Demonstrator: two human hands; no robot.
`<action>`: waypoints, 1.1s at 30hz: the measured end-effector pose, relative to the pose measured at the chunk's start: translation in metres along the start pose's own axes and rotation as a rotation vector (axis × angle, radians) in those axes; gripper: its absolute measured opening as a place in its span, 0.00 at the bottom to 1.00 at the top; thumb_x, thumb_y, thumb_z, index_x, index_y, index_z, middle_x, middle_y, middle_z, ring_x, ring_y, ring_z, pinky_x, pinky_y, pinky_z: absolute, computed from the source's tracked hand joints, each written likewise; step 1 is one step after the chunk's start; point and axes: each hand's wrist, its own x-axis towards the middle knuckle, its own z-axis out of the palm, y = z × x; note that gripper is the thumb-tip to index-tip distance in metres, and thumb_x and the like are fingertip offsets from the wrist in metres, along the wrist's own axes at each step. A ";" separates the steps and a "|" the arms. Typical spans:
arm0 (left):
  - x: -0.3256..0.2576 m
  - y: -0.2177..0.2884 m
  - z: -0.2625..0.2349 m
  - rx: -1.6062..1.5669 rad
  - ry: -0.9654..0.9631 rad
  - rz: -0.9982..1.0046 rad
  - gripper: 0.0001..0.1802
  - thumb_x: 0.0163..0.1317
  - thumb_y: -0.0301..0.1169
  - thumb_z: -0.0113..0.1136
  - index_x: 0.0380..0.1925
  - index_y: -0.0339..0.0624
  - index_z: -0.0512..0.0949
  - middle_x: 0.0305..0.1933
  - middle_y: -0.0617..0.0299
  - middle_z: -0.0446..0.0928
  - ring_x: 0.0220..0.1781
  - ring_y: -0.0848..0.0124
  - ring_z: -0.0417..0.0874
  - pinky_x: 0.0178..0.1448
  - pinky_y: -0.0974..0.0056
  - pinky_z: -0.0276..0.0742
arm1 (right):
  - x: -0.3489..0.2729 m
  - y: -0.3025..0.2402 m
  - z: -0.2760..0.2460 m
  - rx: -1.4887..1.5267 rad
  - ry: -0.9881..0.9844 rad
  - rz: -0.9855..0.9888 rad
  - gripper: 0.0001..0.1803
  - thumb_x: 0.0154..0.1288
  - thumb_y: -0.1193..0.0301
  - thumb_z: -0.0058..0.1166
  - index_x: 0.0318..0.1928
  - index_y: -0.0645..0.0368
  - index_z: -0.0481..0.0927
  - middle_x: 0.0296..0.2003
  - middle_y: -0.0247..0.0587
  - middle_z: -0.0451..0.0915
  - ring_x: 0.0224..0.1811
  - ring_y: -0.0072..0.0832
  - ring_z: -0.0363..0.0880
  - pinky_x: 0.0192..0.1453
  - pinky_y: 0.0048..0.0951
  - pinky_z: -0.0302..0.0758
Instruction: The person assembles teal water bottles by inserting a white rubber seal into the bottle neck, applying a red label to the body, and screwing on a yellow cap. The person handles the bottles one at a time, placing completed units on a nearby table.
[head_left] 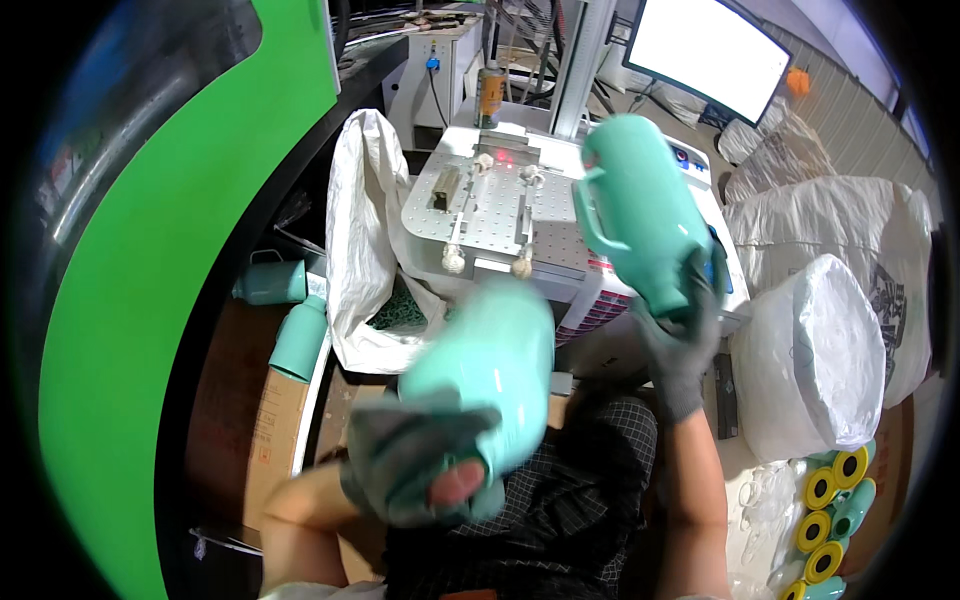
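My left hand [400,450], in a grey glove, grips a mint-green jug body [500,355] by its near end, low in front of my lap. That jug is blurred by motion, and a pinkish round patch shows at its near end. My right hand [680,350], gloved too, is closed around the narrow neck of a second mint-green jug body [650,200]. This one is tilted neck-down above the right side of the worktable, its side handle facing left. Beyond both jugs lies a perforated metal plate [490,215] with clamping bars and white-wrapped ends.
A white woven sack [365,250] stands left of the plate. More green jugs [300,340] lie in a carton at left, beside a green machine panel [200,190]. At right are a white wrapped bundle [810,360], yellow-ringed jugs [822,562] and a bright monitor [710,55].
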 end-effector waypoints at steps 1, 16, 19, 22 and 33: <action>-0.013 0.018 -0.002 -0.126 0.013 -0.099 0.25 0.61 0.37 0.70 0.58 0.51 0.77 0.59 0.53 0.84 0.49 0.54 0.84 0.51 0.54 0.79 | 0.012 -0.008 0.025 -0.051 -0.006 -0.041 0.46 0.50 0.69 0.78 0.72 0.53 0.73 0.77 0.61 0.59 0.78 0.53 0.65 0.70 0.44 0.76; -0.079 0.015 0.013 -0.475 -0.363 -0.733 0.29 0.51 0.36 0.77 0.54 0.44 0.80 0.53 0.55 0.81 0.53 0.53 0.79 0.61 0.52 0.74 | 0.039 -0.064 0.241 -0.444 -0.291 0.076 0.48 0.52 0.51 0.75 0.74 0.24 0.68 0.77 0.52 0.61 0.48 0.44 0.86 0.44 0.42 0.85; -0.069 0.019 0.023 -0.475 -0.407 -0.686 0.28 0.51 0.36 0.77 0.54 0.44 0.80 0.53 0.55 0.80 0.55 0.53 0.79 0.62 0.51 0.74 | 0.043 -0.054 0.238 -0.486 -0.291 0.062 0.44 0.55 0.52 0.71 0.74 0.24 0.68 0.77 0.53 0.60 0.45 0.45 0.86 0.41 0.44 0.84; -0.060 0.025 0.035 -0.465 -0.453 -0.611 0.29 0.50 0.34 0.78 0.53 0.45 0.80 0.54 0.55 0.80 0.56 0.52 0.79 0.63 0.51 0.73 | 0.039 -0.029 0.245 -0.569 -0.225 -0.008 0.41 0.58 0.55 0.68 0.74 0.27 0.70 0.74 0.60 0.65 0.39 0.48 0.87 0.34 0.49 0.82; -0.067 0.004 0.040 -1.071 -0.712 -0.814 0.38 0.49 0.37 0.72 0.62 0.39 0.74 0.69 0.49 0.70 0.71 0.55 0.72 0.75 0.52 0.66 | -0.157 -0.008 -0.010 -0.129 -0.118 0.201 0.39 0.60 0.58 0.69 0.70 0.56 0.72 0.66 0.55 0.72 0.67 0.52 0.74 0.68 0.49 0.73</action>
